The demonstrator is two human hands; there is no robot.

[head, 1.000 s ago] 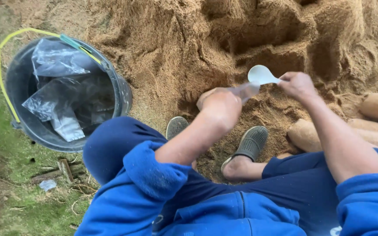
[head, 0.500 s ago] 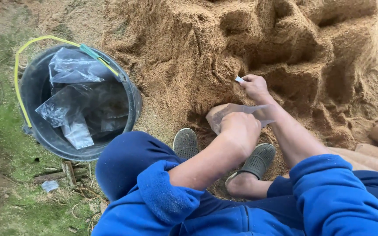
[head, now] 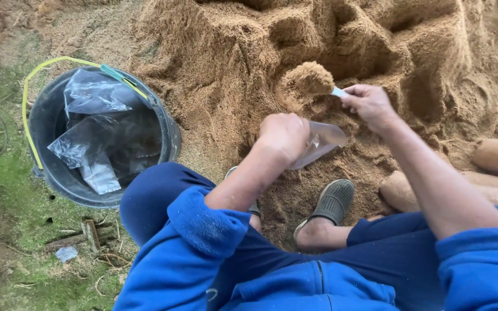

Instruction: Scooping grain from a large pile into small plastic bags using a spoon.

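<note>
Your right hand (head: 369, 105) gripped a scoop (head: 309, 80) heaped with sawdust, its handle running rightward into your fist. Just below and left of it, your left hand (head: 283, 136) clenched the clear bag (head: 318, 144), its mouth tilted up toward the scoop.

Heaped scoop (head: 309, 79); clear bag (head: 318, 144) tilted
</note>
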